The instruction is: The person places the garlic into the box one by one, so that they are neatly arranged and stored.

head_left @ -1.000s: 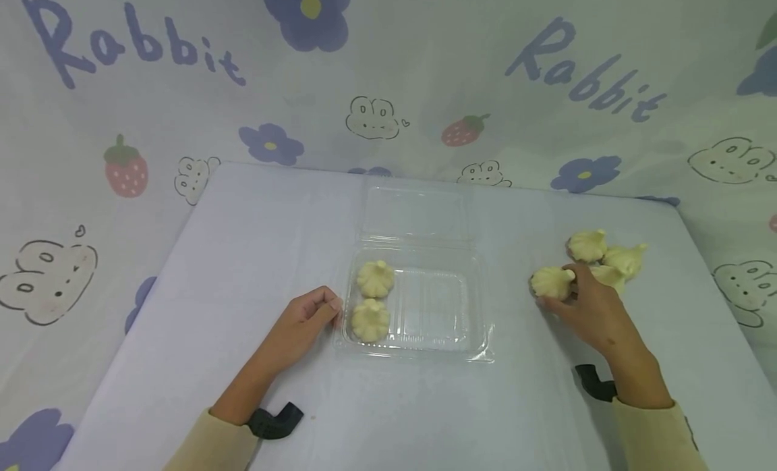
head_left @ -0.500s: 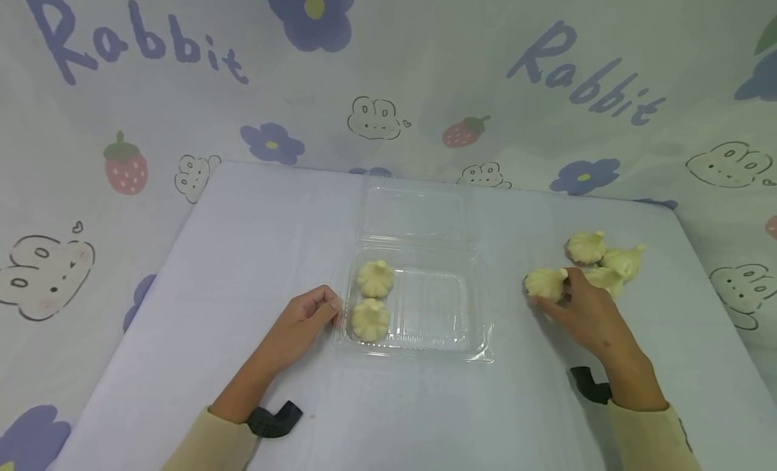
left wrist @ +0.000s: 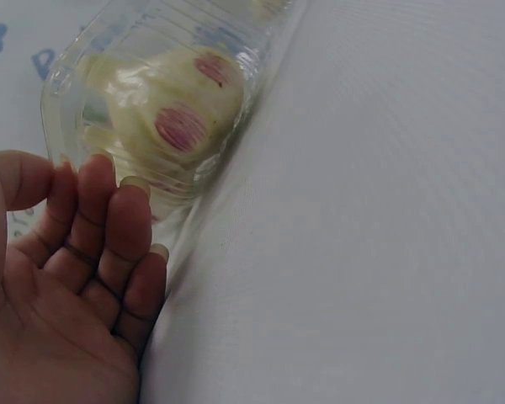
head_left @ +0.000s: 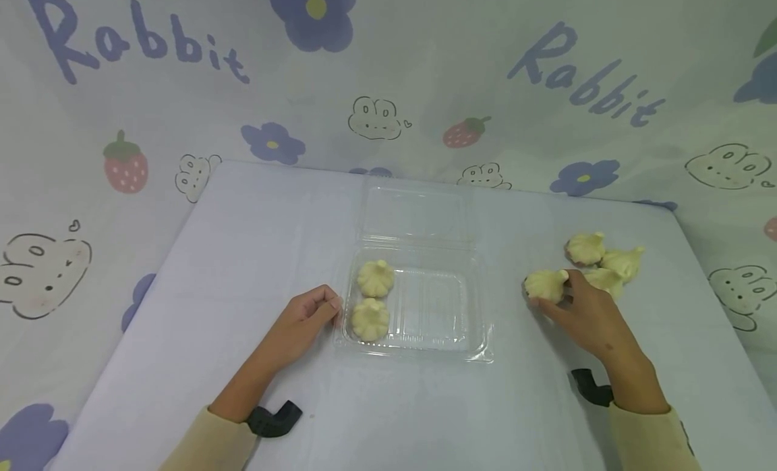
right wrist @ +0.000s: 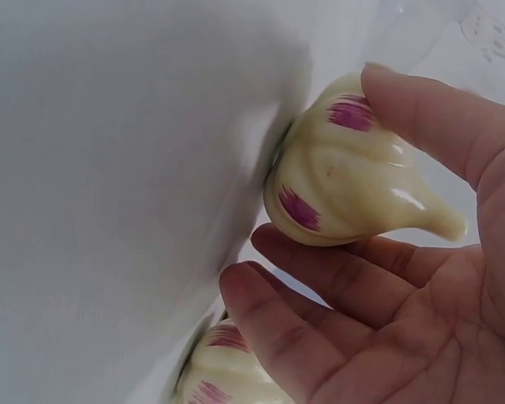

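1 garlic bulb (right wrist: 341,172) btwn R fingers (right wrist: 341,273)

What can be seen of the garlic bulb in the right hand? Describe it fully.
The garlic bulb is cream, rounded and ribbed, with streaky purple patches and a narrow stem; its shiny surface looks like plastic. The right hand holds it between thumb and fingers, stem towards the palm. It is right of the clear container and left of the other bulbs. Whether its base touches the table is unclear.
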A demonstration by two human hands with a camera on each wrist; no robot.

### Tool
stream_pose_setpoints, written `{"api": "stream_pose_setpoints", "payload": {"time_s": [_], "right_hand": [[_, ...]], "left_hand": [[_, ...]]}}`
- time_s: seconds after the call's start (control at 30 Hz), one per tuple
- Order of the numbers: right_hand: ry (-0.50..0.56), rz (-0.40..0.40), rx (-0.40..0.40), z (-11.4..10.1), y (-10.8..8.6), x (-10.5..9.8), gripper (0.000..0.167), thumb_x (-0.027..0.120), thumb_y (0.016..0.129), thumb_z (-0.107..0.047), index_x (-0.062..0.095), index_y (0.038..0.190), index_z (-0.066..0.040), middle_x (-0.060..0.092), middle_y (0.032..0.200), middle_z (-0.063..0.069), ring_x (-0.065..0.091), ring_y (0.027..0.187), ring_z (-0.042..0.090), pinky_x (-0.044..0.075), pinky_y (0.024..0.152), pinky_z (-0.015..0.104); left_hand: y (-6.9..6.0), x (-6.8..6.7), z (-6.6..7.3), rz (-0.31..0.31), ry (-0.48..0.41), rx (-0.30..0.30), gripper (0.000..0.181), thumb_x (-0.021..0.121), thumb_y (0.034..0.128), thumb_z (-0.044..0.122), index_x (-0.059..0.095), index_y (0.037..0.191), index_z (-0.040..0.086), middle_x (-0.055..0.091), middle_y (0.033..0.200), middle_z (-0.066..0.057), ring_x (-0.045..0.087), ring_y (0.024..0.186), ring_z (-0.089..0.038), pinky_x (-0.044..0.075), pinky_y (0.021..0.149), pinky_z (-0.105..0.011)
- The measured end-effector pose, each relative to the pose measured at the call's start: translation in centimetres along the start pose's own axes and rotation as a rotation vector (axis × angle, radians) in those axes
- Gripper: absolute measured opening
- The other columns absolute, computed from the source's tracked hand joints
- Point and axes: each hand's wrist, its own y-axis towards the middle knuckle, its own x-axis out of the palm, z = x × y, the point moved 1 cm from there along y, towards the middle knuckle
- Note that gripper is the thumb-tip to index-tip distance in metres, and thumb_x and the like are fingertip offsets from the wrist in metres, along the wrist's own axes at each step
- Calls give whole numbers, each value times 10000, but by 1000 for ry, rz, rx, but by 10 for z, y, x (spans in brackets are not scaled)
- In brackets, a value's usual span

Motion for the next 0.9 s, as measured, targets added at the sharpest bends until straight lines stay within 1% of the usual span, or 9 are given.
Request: {"api": "stream_pose_setpoints", "payload": {"time_s": [0.27,0.33,0.5,0.6,0.67,0.77,0.9], "right_hand": [[3,5,-4,-1,-1,0,851,679,1001,-507,372,1434,159,524,1343,454,532,1227,596,506,876,636],[-2,17,-12,-2,-3,-1,834,685,1001,-499,391,1419,161,533,1324,458,547,1212,597,524,854,630],[-17,94,-60,-10,-9,-3,737,722,985,-468,479,1354,123,567,1307,425,588,1173,590,543,823,635],[-15,143,-88,-17,-14,-5,690,741,976,-451,511,1333,94,584,1312,399,601,1163,584,523,857,661],[-19,162,-107,-22,-16,-8,682,750,972,-437,509,1333,90,600,1285,401,613,1148,580,508,868,674],[-25,193,-134,-30,-20,-12,641,763,965,-423,525,1295,72,640,1218,389,630,1130,565,497,864,674],[-20,227,-170,-45,-28,-17,655,769,960,-428,535,1346,45,670,1209,341,639,1138,536,489,870,660]], "left_hand": [[0,0,-1,-3,-14,4,270,520,1114,200,606,919,33,604,842,-91,530,856,-250,433,760,-292],[0,0,-1,-4,-13,8,269,520,1114,198,606,919,33,605,843,-91,533,856,-253,437,760,-296],[0,0,-2,-3,-11,11,266,520,1113,197,607,922,35,608,845,-88,538,856,-258,443,760,-301],[0,0,-3,-2,-10,11,264,521,1112,193,607,920,34,610,845,-89,539,854,-256,445,760,-303],[0,0,-3,-2,-11,10,264,520,1112,191,607,921,31,611,844,-91,539,850,-254,445,757,-301],[0,0,-3,-4,-15,9,266,519,1113,192,607,924,26,610,846,-93,536,847,-253,443,755,-300],[0,0,-3,-1,-10,8,266,523,1113,196,608,926,27,608,848,-94,535,847,-255,444,754,-301]]}}
